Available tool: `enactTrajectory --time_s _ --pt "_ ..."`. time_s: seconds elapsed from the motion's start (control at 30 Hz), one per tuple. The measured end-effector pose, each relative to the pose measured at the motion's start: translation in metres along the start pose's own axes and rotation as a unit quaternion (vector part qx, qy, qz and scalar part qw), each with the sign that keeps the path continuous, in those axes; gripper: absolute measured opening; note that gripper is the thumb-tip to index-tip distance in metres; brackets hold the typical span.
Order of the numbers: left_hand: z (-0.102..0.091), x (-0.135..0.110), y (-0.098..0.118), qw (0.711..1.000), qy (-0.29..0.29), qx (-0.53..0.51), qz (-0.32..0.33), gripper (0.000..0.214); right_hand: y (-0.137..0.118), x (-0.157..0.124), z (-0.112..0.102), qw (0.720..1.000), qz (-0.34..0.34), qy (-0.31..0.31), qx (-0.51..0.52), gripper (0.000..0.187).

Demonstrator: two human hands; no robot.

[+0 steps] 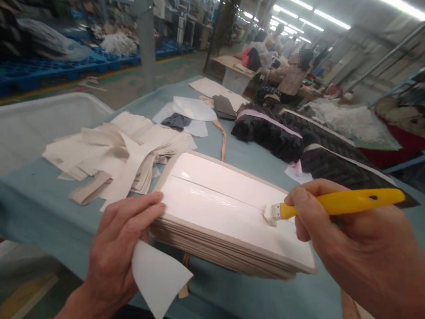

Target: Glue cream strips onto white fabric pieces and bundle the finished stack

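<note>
A paintbrush with a yellow handle is gripped in my right hand. Its bristles touch the white top panel of a stack of beige-edged flat pieces. Wet-looking glossy streaks run along a dark seam line on that panel. My left hand presses its fingertips on the stack's near left corner. A stiff white sheet hangs out from under that hand, held in its curled fingers. Part of the sheet is hidden by the hand.
Left of the stack lies a pile of cream fabric pieces on the teal-covered table. Bundled black pieces lie at the back right. A white bin borders the left side. In the background sits a person.
</note>
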State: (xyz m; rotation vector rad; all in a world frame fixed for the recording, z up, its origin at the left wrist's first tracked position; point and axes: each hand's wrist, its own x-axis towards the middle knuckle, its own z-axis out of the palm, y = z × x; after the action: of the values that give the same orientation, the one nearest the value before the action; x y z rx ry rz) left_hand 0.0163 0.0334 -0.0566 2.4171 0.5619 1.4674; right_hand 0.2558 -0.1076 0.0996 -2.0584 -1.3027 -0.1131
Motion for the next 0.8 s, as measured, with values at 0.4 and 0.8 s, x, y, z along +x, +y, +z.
enactTrajectory --time_s 0.4,0.8 --pt "0.001 -0.005 -0.003 0.999 -0.013 -0.041 -0.016 0.039 -0.054 0.021 0.071 0.992 -0.054 -0.031 0.111 0.037" --pt "0.002 -0.005 -0.001 0.999 -0.004 -0.048 -0.026 0.037 -0.063 0.03 0.097 0.967 0.008 -0.036 0.251 0.033"
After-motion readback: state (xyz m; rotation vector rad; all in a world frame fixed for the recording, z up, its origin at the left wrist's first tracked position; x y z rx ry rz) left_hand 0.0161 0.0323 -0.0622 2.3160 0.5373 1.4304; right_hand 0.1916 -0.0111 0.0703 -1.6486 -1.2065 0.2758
